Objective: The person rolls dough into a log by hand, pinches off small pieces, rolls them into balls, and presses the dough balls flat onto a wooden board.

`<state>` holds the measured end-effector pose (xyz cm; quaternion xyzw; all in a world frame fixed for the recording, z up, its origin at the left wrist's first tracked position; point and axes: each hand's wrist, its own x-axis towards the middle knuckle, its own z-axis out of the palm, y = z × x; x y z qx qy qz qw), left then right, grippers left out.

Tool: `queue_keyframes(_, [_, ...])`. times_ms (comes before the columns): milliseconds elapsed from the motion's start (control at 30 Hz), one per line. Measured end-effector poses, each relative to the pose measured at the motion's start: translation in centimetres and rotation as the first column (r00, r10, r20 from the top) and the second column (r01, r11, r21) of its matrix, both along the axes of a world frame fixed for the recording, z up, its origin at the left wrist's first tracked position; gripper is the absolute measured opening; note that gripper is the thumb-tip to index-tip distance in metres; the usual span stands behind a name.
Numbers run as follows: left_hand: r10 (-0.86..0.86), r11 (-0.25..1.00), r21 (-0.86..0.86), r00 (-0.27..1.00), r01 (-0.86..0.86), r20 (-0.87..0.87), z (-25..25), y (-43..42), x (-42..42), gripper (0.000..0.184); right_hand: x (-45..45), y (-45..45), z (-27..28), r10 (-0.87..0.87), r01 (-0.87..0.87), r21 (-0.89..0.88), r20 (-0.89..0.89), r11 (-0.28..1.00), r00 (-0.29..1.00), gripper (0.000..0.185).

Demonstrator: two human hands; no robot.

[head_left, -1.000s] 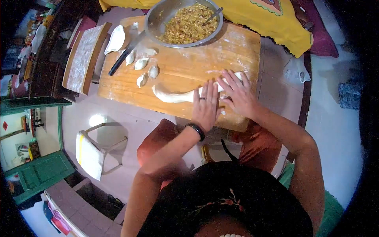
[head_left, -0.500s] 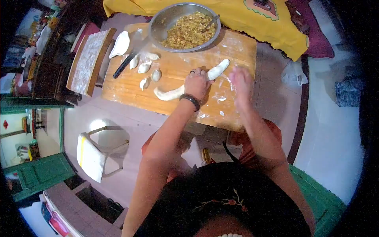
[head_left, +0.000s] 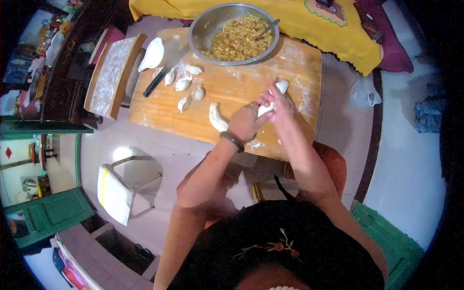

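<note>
A long white dough roll (head_left: 217, 118) lies near the front edge of the wooden board (head_left: 159, 108). My left hand (head_left: 244, 122) is closed round its middle. Just to the right, my right hand (head_left: 278, 102) wraps round the other part, and the roll's rounded end sticks out above it. The two hands nearly touch. Several small filled dough pieces (head_left: 182, 84) lie left of centre, beside a knife with a black handle (head_left: 155, 82). A larger white dough piece (head_left: 152, 54) rests at the board's back left corner.
A metal bowl (head_left: 193, 38) of chopped filling with a spoon stands at the board's back edge. Left of the board is a floured wooden tray (head_left: 108, 77). A white-covered chair (head_left: 113, 193) stands lower left; a plastic bag (head_left: 363, 92) lies on the right.
My right hand, flat on the dough and then lifted off to the right, has closed round it. My left hand went from flat to gripping. The roll's left end now curves upward.
</note>
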<state>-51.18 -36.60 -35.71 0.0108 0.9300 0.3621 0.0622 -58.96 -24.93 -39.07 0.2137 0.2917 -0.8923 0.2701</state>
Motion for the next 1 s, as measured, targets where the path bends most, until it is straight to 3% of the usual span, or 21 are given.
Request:
queue_keyframes(67, [-0.012, 1.000, 0.015, 0.999, 0.013, -0.040, -1.6, -0.2, 0.1, 0.055, -0.2, 0.4, 0.1, 0.016, -0.015, 0.017, -0.036, 1.000, 0.999, 0.030])
queue_keyframes(167, [-0.023, 0.997, -0.075, 0.999, 0.019, -0.043, -1.1, -0.2, 0.5, 0.052, -2.0, 0.0, -0.4, -0.098, 0.087, 0.092, 0.119, 0.992, 0.988, 0.033])
queue_keyframes(267, [-0.039, 0.984, -0.175, 0.999, 0.039, 0.000, -0.7, -0.1, 0.9, 0.052, -2.3, 2.0, -2.7, 0.059, -0.064, -0.055, -0.101, 0.996, 0.993, 0.030])
queue_keyframes(367, [-0.048, 0.974, -0.223, 0.999, 0.049, 0.010, -1.0, 0.1, 0.9, 0.051, -2.6, 2.4, -3.0, 0.023, -0.018, 0.049, -0.096, 0.999, 0.995, 0.027])
queue_keyframes(467, [-0.053, 0.967, -0.248, 0.999, 0.052, 0.000, -1.7, 0.1, 1.2, 0.050, -2.7, 1.5, -0.1, -0.083, 0.084, -0.013, 0.053, 0.996, 0.995, 0.027])
queue_keyframes(567, [-0.057, 0.956, -0.288, 0.998, 0.052, -0.010, -1.7, 0.0, 1.4, 0.049, -2.3, 2.4, 1.0, -0.105, 0.111, 0.153, -0.048, 0.982, 0.993, 0.022])
queue_keyframes(700, [-0.077, 0.956, -0.288, 0.993, 0.048, -0.091, -1.4, 0.2, 1.7, 0.043, -4.2, 4.2, -2.9, 0.042, -0.045, -0.019, -0.120, 0.999, 0.992, 0.024])
queue_keyframes(767, [-0.070, 0.954, -0.293, 0.997, 0.058, -0.030, -0.7, 0.3, 1.7, 0.046, -4.7, 4.4, -3.8, 0.056, -0.074, -0.092, -0.184, 0.993, 0.981, 0.026])
queue_keyframes(867, [-0.081, 0.956, -0.286, 0.996, 0.064, -0.047, -0.7, 0.1, 1.7, 0.049, -4.6, 2.8, 1.8, -0.050, 0.046, 0.033, 0.124, 0.998, 0.991, 0.028])
queue_keyframes(1000, [-0.086, 0.959, -0.276, 0.995, 0.068, -0.053, -0.5, 0.2, 1.7, 0.049, -5.6, 4.8, -2.9, -0.005, 0.000, -0.121, -0.036, 0.993, 0.999, 0.028])
